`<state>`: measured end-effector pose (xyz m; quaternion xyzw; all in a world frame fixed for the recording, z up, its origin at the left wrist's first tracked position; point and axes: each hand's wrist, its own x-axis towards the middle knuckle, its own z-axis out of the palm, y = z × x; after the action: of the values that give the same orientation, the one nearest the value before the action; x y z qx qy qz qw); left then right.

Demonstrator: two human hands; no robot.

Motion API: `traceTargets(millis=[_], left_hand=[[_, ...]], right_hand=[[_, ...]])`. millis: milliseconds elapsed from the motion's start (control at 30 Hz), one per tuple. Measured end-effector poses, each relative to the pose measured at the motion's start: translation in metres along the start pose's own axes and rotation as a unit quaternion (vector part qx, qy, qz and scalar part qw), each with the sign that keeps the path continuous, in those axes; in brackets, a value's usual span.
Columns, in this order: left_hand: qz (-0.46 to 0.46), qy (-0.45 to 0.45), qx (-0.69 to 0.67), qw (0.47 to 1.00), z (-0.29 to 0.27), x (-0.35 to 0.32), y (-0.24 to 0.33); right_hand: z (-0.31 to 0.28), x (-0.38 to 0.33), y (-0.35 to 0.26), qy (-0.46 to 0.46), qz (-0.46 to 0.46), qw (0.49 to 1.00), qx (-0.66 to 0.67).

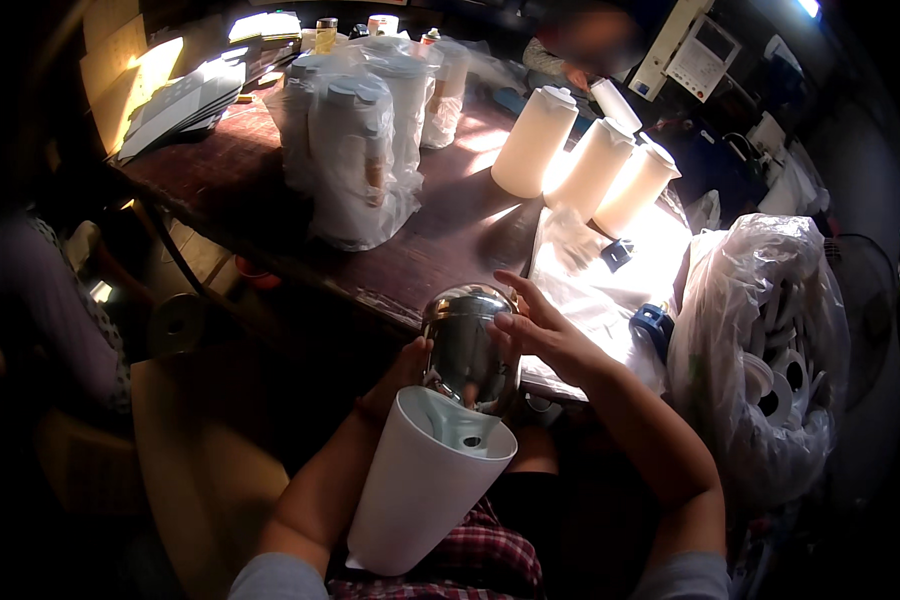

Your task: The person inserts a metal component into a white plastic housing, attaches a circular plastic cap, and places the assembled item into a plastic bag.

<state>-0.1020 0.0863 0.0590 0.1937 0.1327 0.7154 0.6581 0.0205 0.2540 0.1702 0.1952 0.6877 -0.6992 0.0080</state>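
A shiny metal flask liner (pixel 462 350) with a rounded top stands tilted over my lap, just beyond the open rim of a white jug body (pixel 425 495). My left hand (pixel 402 372) grips the liner's left side; most of its fingers are hidden behind the metal. On the other side my right hand (pixel 545 330) has its fingers spread, the thumb close against the liner near its top. The jug body leans on my lap, its open end pointing away from me and a dark hole showing inside.
Plastic-wrapped jugs (pixel 355 150) stand on the dark table (pixel 450 215). Three pale jugs (pixel 535 142) are at its right, near blue parts (pixel 654 325). A clear bag (pixel 760 330) of white parts stands at right. Another person (pixel 570 60) handles a white piece across the table.
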Motion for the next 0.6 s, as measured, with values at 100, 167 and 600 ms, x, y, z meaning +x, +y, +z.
traceTargets(millis=[100, 167, 600], left_hand=[[-0.023, 0.018, 0.1, 0.995, -0.002, 0.003, 0.001], [-0.053, 0.037, 0.077, 0.995, -0.001, 0.004, -0.003], [-0.156, -0.025, 0.144, 0.977, 0.004, -0.022, -0.073]], right_hand=[[-0.017, -0.007, 0.017, 0.031, -0.026, 0.999, 0.016], [-0.022, -0.015, 0.019, -0.021, -0.021, 0.999, 0.012], [-0.009, -0.092, 0.049, -0.253, 0.067, 0.93, -0.259]])
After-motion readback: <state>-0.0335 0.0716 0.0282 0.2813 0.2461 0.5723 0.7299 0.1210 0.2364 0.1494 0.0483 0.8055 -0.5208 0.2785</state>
